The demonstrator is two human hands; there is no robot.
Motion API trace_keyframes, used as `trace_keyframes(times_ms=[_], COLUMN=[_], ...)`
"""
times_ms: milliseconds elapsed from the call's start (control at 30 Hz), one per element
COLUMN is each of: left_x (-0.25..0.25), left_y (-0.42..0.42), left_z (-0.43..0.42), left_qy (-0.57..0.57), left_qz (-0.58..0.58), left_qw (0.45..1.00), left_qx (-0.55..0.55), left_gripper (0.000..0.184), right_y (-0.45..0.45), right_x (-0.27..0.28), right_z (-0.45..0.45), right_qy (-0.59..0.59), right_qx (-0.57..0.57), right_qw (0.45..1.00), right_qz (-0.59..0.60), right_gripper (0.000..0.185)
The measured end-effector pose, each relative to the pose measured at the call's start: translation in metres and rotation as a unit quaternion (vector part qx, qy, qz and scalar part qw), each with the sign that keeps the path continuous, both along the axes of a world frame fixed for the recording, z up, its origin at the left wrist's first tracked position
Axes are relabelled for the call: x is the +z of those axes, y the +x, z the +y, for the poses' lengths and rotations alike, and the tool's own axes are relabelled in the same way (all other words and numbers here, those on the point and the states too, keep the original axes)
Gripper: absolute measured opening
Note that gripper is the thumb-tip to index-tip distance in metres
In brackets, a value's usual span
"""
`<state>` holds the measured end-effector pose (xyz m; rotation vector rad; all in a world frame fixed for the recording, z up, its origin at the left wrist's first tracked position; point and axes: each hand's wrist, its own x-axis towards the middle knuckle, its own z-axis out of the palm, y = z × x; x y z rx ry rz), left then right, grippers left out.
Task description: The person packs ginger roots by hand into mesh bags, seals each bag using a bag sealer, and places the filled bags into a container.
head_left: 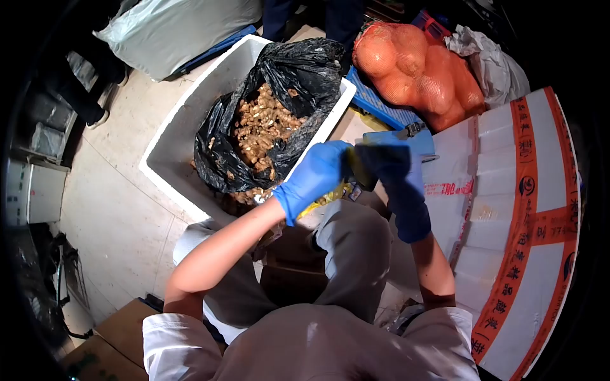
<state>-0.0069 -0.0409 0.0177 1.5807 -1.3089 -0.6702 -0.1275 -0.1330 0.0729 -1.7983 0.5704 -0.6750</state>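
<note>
My left hand, in a blue glove, is closed in front of me near the right wall of the white foam box. My right hand, also gloved in blue, meets it from the right with fingers curled and partly in shadow. Between the two hands is a dark, yellowish-green thing, too shaded to name. Crinkled yellow plastic shows just under my left hand. Inside the foam box, a black plastic bag lies open around many pieces of ginger root.
Orange net sacks of large round produce lie by a blue crate at the back right. A light-blue container stands behind my right hand. White cartons with red tape fill the right side. Other people's legs show behind.
</note>
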Motion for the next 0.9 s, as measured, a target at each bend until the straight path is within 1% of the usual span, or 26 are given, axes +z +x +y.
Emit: trace_keyframes(times_ms=[33,67,100,133,167,233,267,300,333,367,400,433,467,500,533,567,600,633,667,700,733,767,800,833,867,900], left_x=[0.006,0.013,0.030,0.037,0.042,0.066,0.088,0.093,0.111,0.128,0.132,0.135,0.140,0.144,0.150,0.158,0.159,0.157,0.153,0.143,0.127,0.109,0.093,0.087,0.077,0.064], left_y=[0.004,0.003,0.000,0.000,0.003,0.004,0.002,0.004,0.004,0.001,-0.001,-0.003,0.002,0.004,0.004,0.002,0.002,0.003,0.005,0.007,0.011,0.012,0.008,-0.004,-0.016,-0.027], left_z=[0.000,0.003,0.007,0.011,0.015,0.020,0.022,0.019,0.019,0.018,0.013,0.008,0.009,0.008,0.007,0.006,0.005,0.004,0.002,0.001,0.000,-0.001,0.000,-0.007,-0.013,-0.017], left_qy=[-0.021,-0.021,-0.023,-0.031,-0.037,-0.033,-0.007,-0.056,-0.020,0.015,-0.032,-0.079,-0.026,-0.013,0.020,0.049,0.050,0.050,0.048,0.048,0.024,0.000,0.043,0.035,0.067,0.099], left_qz=[0.073,0.138,0.203,0.382,0.547,0.479,0.247,0.257,0.232,0.207,0.199,0.192,0.039,-0.029,-0.228,-0.416,-0.420,-0.484,-0.545,-0.545,-0.486,-0.422,-0.305,-0.271,-0.202,-0.132], left_qw=[0.997,0.990,0.979,0.923,0.835,0.871,0.967,0.957,0.967,0.974,0.973,0.969,0.995,0.997,0.971,0.905,0.903,0.871,0.834,0.834,0.872,0.906,0.951,0.961,0.977,0.986], left_qx=[0.010,0.009,0.011,-0.018,-0.042,-0.104,-0.061,-0.119,-0.104,-0.088,-0.111,-0.134,-0.084,-0.072,-0.072,-0.070,-0.075,-0.073,-0.070,-0.075,-0.060,-0.045,-0.022,-0.044,-0.032,-0.020], left_gripper=[0.020,0.018,0.016,0.014,0.013,0.010,0.011,0.011,0.010,0.009,0.010,0.010,0.011,0.015,0.018,0.020,0.020,0.022,0.024,0.024,0.027,0.030,0.031,0.022,0.018,0.013], right_y=[-0.006,-0.014,-0.025,-0.035,-0.041,-0.041,-0.030,-0.022,-0.017,-0.012,-0.008,-0.010,-0.012,-0.012,-0.013,-0.016,-0.021,-0.025,-0.031,-0.038,-0.046,-0.052,-0.068,-0.083,-0.096,-0.109], right_x=[0.000,-0.001,-0.006,-0.015,-0.029,-0.103,-0.125,-0.135,-0.132,-0.128,-0.117,-0.099,-0.081,-0.077,-0.074,-0.071,-0.070,-0.083,-0.108,-0.123,-0.119,-0.117,-0.105,-0.109,-0.122,-0.132], right_z=[-0.003,-0.012,-0.028,-0.043,-0.051,-0.054,-0.055,-0.053,-0.046,-0.038,-0.032,-0.027,-0.022,-0.022,-0.023,-0.025,-0.028,-0.031,-0.036,-0.040,-0.051,-0.045,-0.046,-0.048,-0.051,-0.054], right_qy=[0.101,0.104,0.188,0.269,0.345,0.358,0.334,0.306,0.311,0.442,0.562,0.514,0.464,0.507,0.548,0.555,0.560,0.561,0.489,0.413,0.197,0.251,0.238,0.213,0.181,0.184], right_qx=[0.029,0.021,0.067,0.113,0.161,0.013,0.076,0.138,0.134,0.181,0.227,0.239,0.250,0.242,0.232,0.229,0.225,0.223,0.189,0.153,0.187,0.138,0.124,0.077,-0.011,-0.091], right_qw=[0.988,0.986,0.968,0.940,0.901,0.905,0.928,0.940,0.939,0.874,0.788,0.820,0.849,0.826,0.802,0.796,0.790,0.789,0.840,0.883,0.948,0.921,0.936,0.950,0.964,0.962], right_qz=[-0.115,-0.125,-0.152,-0.180,-0.208,-0.230,-0.146,-0.059,-0.069,-0.088,-0.105,-0.076,-0.047,-0.050,-0.052,-0.079,-0.106,-0.112,-0.139,-0.162,-0.168,-0.265,-0.227,-0.213,-0.194,-0.182], right_gripper=[0.017,0.017,0.018,0.020,0.022,0.024,0.028,0.031,0.031,0.047,0.063,0.068,0.072,0.072,0.073,0.071,0.069,0.069,0.066,0.063,0.056,0.053,0.047,0.039,0.032,0.026])
